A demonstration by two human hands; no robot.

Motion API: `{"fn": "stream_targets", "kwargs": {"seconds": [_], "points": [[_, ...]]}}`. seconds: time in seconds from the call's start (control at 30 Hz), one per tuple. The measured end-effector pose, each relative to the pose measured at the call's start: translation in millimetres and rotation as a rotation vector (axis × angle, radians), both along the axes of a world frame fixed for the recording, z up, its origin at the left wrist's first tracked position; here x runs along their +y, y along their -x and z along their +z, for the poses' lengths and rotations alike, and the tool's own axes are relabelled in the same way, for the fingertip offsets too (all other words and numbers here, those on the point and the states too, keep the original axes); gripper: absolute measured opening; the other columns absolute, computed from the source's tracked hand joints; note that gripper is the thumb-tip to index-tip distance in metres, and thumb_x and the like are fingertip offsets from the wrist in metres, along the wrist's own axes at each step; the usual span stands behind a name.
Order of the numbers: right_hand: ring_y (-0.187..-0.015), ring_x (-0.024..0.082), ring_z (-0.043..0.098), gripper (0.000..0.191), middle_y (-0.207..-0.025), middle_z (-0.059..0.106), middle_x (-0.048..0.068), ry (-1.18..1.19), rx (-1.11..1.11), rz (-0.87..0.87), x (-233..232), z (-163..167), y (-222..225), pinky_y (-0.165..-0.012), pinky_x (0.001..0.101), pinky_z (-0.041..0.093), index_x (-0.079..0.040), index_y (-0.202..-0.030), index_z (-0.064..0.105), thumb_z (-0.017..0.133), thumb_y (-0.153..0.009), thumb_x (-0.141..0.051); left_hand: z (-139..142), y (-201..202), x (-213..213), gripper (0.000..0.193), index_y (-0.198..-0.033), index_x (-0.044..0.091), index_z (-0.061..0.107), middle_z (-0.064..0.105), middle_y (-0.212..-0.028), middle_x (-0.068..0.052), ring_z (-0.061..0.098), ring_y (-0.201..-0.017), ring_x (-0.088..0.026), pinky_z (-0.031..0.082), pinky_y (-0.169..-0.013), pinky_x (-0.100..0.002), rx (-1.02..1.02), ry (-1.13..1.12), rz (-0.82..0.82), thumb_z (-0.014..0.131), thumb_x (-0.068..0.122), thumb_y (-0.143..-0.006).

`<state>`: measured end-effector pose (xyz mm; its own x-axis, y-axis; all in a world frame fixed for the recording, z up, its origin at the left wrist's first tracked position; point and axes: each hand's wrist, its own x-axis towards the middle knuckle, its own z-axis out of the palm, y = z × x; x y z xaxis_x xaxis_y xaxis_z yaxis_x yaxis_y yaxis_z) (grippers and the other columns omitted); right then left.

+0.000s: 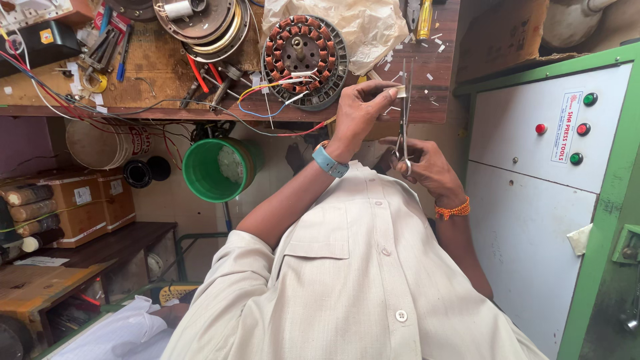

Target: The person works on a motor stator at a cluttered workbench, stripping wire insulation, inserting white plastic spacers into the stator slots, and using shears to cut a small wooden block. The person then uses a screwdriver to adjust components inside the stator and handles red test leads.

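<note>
Scissors [404, 127] are what I would watch most closely from my end: the right hand [427, 167] has its fingers closed through the loops, blades pointing up and away from the body and nearly together, and they stand right against the tips of the left hand [357, 110]. That left hand has its fingers pinched narrow on a small pale strip [400, 91], held in the air just over the edge of the wooden surface [153, 63], between the two hands and touching the blades. As I judge it, the plain risk is a nick to the left fingertips, because the strip is short and the pinch sits so close to the cutting edge. A second risk is the strip slipping or twisting in the pinch, which would give a crooked cut or drop the piece among the white scraps [435, 41] already scattered there, where it would be hard to tell apart. The motor winding [303, 57] lies near the left wrist with its red, blue and yellow wires [280, 90] trailing toward the edge; a sleeve or the wrist strap could snag them and drag the winding off. Below, the green bucket [217, 170] stands open, so I think anything dropped might land in it or beside it.
</note>
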<state>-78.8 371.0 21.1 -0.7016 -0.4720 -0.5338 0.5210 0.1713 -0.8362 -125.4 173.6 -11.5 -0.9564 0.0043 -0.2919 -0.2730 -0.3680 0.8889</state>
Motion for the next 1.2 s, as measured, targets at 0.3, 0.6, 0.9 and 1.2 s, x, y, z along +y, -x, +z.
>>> {"fn": "stream_targets", "kwargs": {"seconds": [0.3,0.6,0.9,1.2], "points": [[-0.070,0.003,0.054,0.088,-0.081,0.058,-0.006,0.008,0.109,0.060,10.6,-4.4,-2.3,-0.062,0.0207,0.046,-0.001,-0.132,0.070,0.089,-0.066,-0.057,-6.5,4.0,5.2,0.024,-0.110,0.000,0.077,0.078,-0.094,-0.004,0.074,-0.082,-0.009,0.062,-0.064,-0.025,-0.018,0.015,-0.008,0.073,0.018,-0.095],[-0.071,0.007,0.064,0.054,-0.083,0.072,0.002,-0.147,0.160,-0.099,21.9,-13.7,-14.0,-0.061,0.0221,0.049,0.003,-0.110,0.076,0.088,-0.078,-0.039,15.6,11.3,-9.3,0.021,-0.112,0.002,0.075,0.077,-0.094,-0.005,0.073,-0.080,-0.008,0.058,-0.058,-0.023,0.033,0.034,-0.111,0.067,0.018,-0.100],[-0.075,0.003,0.062,0.077,-0.089,0.069,0.000,0.036,0.377,-0.053,0.7,6.4,3.0,-0.060,0.0194,0.047,0.000,-0.137,0.066,0.084,-0.080,-0.049,44.2,-15.0,-41.6,0.039,-0.134,0.015,0.073,0.059,-0.096,-0.001,0.065,-0.088,-0.012,0.062,-0.074,-0.028,0.402,0.326,-0.167,0.063,-0.001,-0.100],[-0.080,0.013,0.071,0.039,-0.096,0.072,0.007,0.109,0.421,-0.373,-40.4,24.2,14.7,-0.071,0.0249,0.059,0.001,-0.114,0.065,0.087,-0.091,-0.021,69.6,-30.3,-34.1,0.047,-0.134,0.007,0.059,0.072,-0.093,-0.007,0.071,-0.083,-0.014,0.058,-0.076,-0.031,0.368,0.565,-0.174,0.072,0.004,-0.089]]}}
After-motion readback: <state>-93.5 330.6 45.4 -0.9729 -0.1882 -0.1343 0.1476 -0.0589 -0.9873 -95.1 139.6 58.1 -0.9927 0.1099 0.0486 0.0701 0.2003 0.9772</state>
